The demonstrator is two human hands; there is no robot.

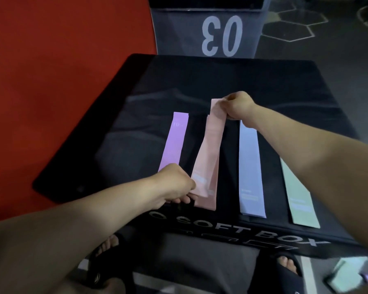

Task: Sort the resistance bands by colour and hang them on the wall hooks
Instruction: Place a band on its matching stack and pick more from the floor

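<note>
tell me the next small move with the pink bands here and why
Probably lay the pink bands flat in the gap between the purple band and the blue band. The right hand grips their far end and the left hand their near end, while the other colours, green band included, already lie in a row on the black soft box.

Purple band point(174, 143) near end hidden under left hand point(174, 183); blurred packets point(346, 274) bottom right.

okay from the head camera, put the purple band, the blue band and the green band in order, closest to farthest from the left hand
1. Purple band: its near end lies right beside the left hand, at the left of the row.
2. Blue band: right of the pink band that both hands hold.
3. Green band: far right, near the box's edge.
</note>
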